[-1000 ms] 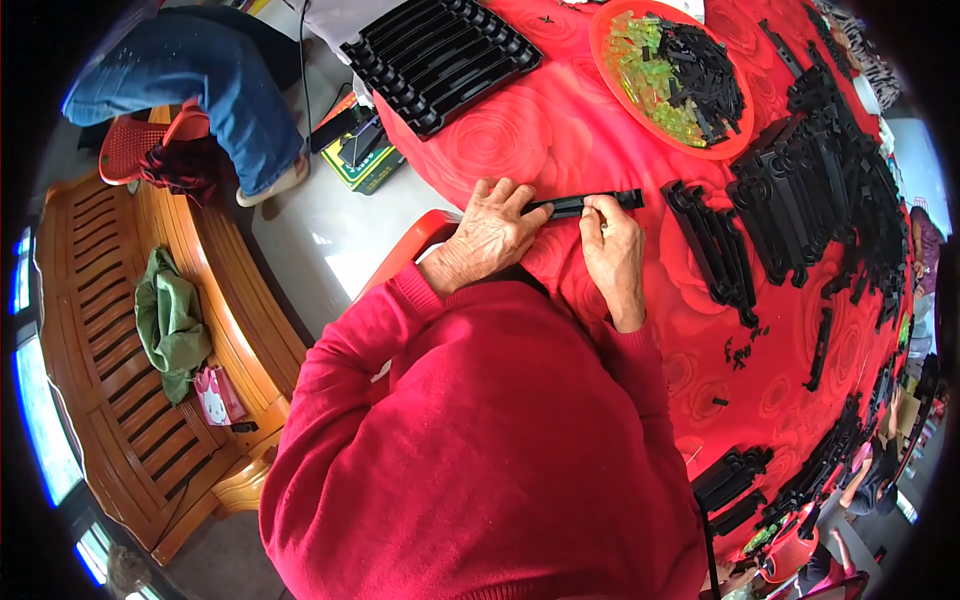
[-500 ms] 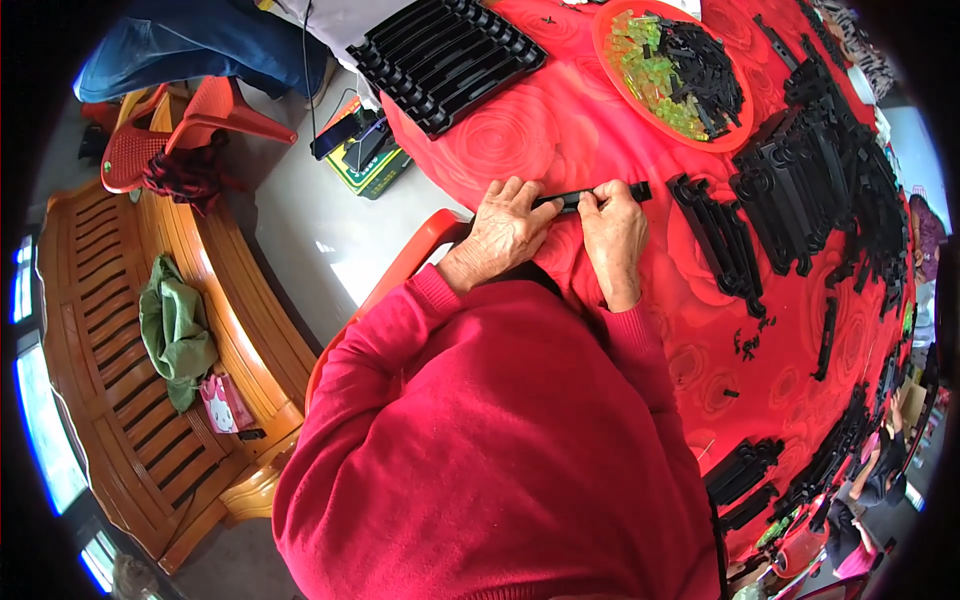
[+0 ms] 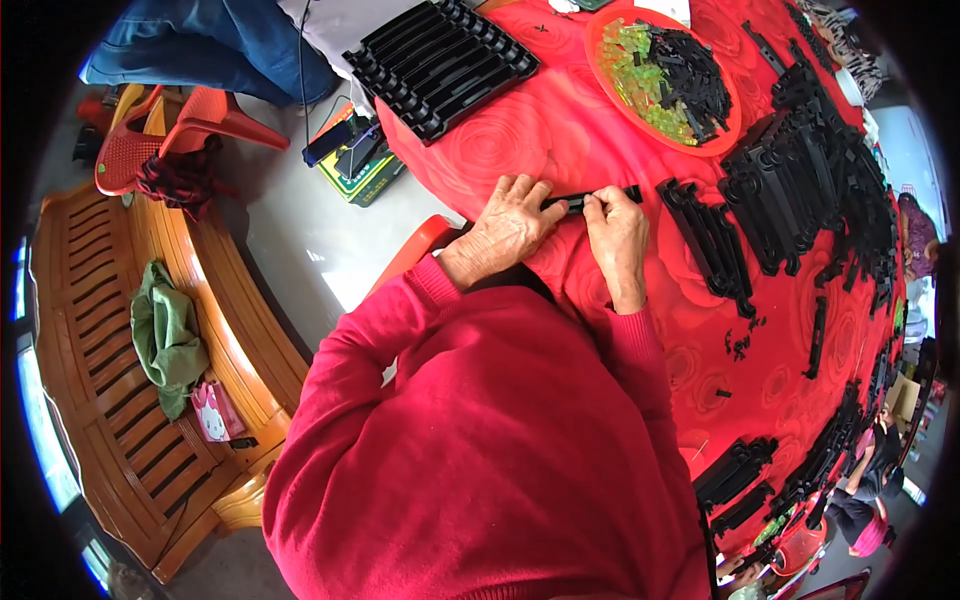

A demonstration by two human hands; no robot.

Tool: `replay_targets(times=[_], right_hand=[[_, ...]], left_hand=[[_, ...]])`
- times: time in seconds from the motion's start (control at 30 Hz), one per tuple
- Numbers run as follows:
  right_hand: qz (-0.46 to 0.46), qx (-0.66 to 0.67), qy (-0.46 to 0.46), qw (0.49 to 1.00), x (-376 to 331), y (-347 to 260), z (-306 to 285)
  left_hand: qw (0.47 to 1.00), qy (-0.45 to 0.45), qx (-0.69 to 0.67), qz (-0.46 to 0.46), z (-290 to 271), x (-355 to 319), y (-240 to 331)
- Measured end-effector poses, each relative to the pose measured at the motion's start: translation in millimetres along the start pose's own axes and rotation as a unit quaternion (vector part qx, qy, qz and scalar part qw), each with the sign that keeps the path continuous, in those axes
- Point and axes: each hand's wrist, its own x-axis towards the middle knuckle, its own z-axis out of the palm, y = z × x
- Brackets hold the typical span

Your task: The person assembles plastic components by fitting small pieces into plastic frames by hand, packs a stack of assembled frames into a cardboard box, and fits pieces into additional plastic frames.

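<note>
A long narrow black plastic strip (image 3: pixel 574 204) lies crosswise at the near edge of the red-covered table, its far end sticking out to the right. My left hand (image 3: pixel 508 228) is closed on its left part, fingers bent over it. At the middle of the strip my right hand (image 3: pixel 616 240) pinches with thumb and forefinger; any small piece between them is hidden. Just right of my right hand lie several similar black plastic parts (image 3: pixel 710 248) in a slanted row.
An orange-rimmed basin (image 3: pixel 592 66) holds yellow-green and black small pieces. A black ribbed tray (image 3: pixel 440 70) sits at the table's far left. Many black parts (image 3: pixel 790 190) are heaped to the right. A wooden bench (image 3: pixel 110 350) and a red plastic chair (image 3: pixel 200 110) stand left.
My right hand's fingers have drawn together and shifted slightly left along the strip. My left hand keeps its hold. The whole view has moved a little.
</note>
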Motion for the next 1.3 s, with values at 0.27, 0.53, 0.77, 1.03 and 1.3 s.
replay_targets(times=[0.27,0.53,0.77,1.03,1.3], right_hand=[[-0.213,-0.156,-0.048,0.963,16,8,-48],[-0.282,-0.2,-0.155,0.925,-9,-7,-46],[-0.197,-0.109,-0.031,0.974,-42,-8,-3],[-0.141,-0.049,0.021,0.989,-57,-16,16],[-0.104,0.281,-0.011,0.954,-61,-14,1]], left_hand=[[0.997,-0.044,-0.065,-0.025,-2,5,-7],[0.995,-0.066,-0.011,0.074,-22,10,-37],[0.986,0.128,-0.093,-0.046,-26,1,-6],[0.929,0.043,-0.18,-0.322,-15,9,16],[0.984,-0.031,-0.017,-0.176,-20,6,-6]])
